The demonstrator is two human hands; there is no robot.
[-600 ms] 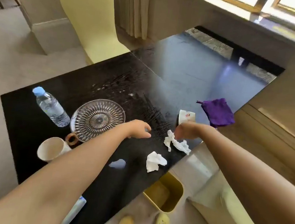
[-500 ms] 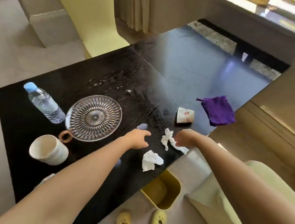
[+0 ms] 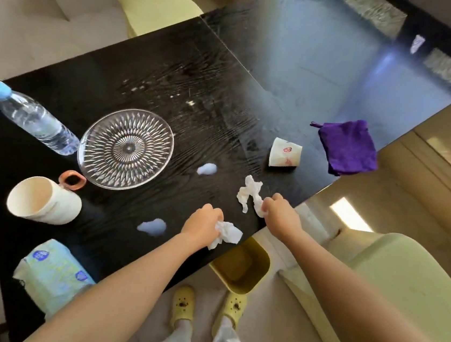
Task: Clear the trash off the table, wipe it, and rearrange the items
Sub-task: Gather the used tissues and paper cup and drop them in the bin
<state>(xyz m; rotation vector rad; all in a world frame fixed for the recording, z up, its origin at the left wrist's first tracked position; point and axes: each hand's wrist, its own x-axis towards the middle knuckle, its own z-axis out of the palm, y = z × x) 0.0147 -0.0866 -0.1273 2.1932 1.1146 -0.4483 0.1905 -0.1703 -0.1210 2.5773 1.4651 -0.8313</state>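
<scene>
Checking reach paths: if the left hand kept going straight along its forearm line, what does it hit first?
The left hand, closed on a crumpled white tissue, points up-right; probably the twisted white tissue pinched by the right hand, though depth is uncertain.

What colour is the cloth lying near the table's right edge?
Purple; the cloth shows clearly in the head view, beside the paper cup.
</scene>
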